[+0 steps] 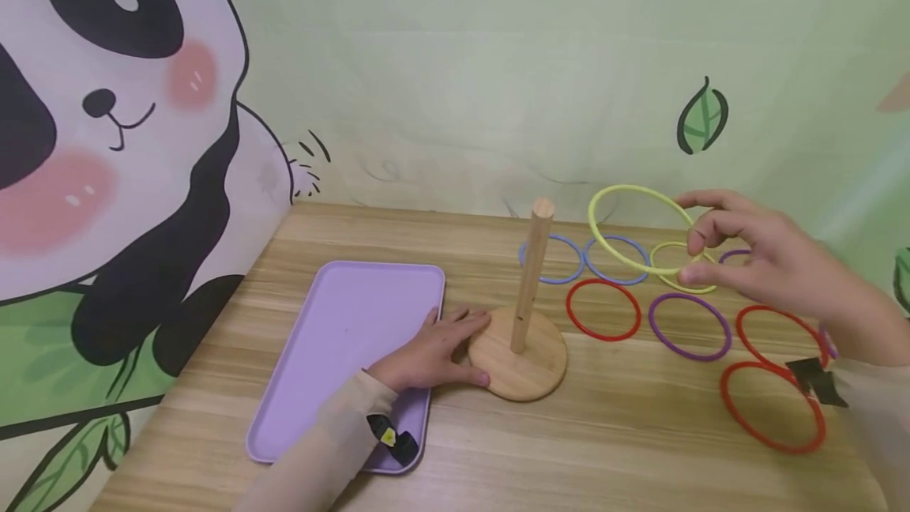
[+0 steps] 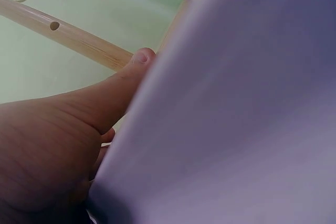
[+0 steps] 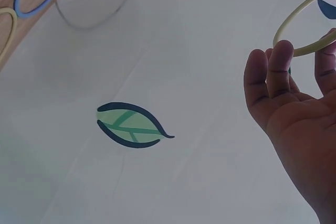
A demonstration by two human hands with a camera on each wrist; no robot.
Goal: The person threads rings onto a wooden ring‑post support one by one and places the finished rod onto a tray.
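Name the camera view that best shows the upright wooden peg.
The head view: the upright wooden peg shows whole, tip to round wooden base. The left wrist view shows only a section, cut by the frame edge; the right wrist view, none.

**Soft light overhead view, dimmer at the wrists**

The head view is bright, its light spread evenly over the table [image 1: 604, 449] and wall [image 1: 441, 101]. A pale streak of glare slants across the wall near the right edge. Shadows are faint and soft-edged, darker below the near edge of the tray [image 1: 362, 322]. The left wrist view is dimmer: the tray fills much of it, blurred, and the left hand [image 2: 52, 140] lies in shade. The right wrist view looks greyish and cool, with the right hand [image 3: 304, 119] darker than the wall behind.
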